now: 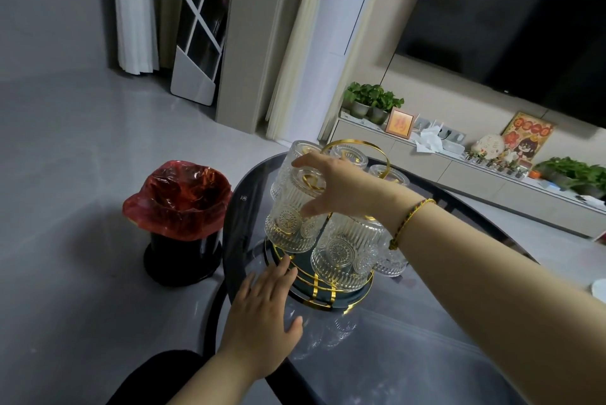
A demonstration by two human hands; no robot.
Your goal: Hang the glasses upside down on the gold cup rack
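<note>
Several glasses already hang inverted on the gold cup rack [355, 155]. Your right hand [334, 188] wraps the near-left glass [290, 217] by its upturned base. Your left hand [262, 309] lies flat and empty, fingertips at the rack's tray. Ribbed glass: rigid, breakable, probably slick; grip the base.

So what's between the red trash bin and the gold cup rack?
In the head view, only the dark glass table's edge and grey floor lie between the bin and the gold rack; nothing stands there.
</note>
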